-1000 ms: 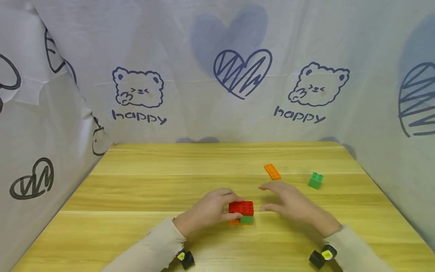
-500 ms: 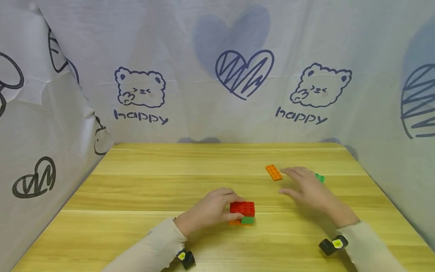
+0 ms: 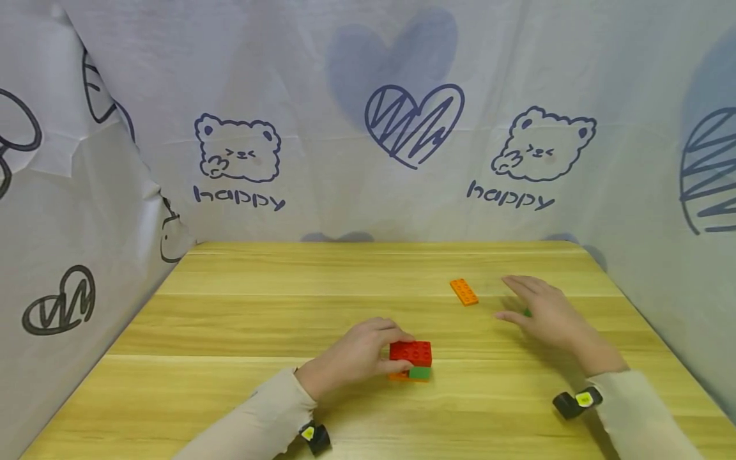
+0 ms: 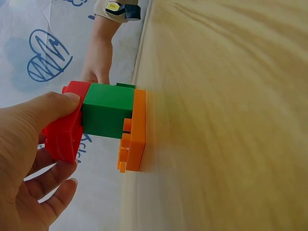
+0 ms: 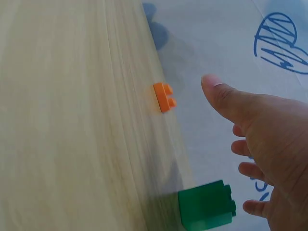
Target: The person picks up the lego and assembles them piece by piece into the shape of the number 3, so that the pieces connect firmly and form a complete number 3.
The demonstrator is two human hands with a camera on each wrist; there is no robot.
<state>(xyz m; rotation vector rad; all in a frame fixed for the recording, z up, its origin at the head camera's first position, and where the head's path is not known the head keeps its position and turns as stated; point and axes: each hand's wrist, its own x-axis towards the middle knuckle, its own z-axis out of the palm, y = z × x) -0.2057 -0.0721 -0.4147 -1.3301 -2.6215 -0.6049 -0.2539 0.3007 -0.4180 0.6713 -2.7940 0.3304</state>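
My left hand (image 3: pixel 363 350) pinches a red toy brick (image 3: pixel 418 353) between thumb and fingers. That brick tops a stack, joined to a green brick (image 4: pixel 108 109) that stands on an orange studded plate (image 4: pixel 138 132) resting on the table. In the head view the hand covers the stack's left part. Over on the right, my right hand (image 3: pixel 549 316) hovers with thumb and fingers spread, holding nothing. A loose green brick (image 5: pixel 206 206) lies close below its fingers in the right wrist view; in the head view the hand hides nearly all of it.
A second orange studded plate (image 3: pixel 464 292) lies flat on the wooden table (image 3: pixel 276 275), left of my right hand. White cloth (image 3: pixel 322 166) with drawn bears and hearts hangs behind the table and at both sides.
My right hand has moved right and away from the stack, over the loose green brick, now mostly hidden. My left hand stays on the red brick.
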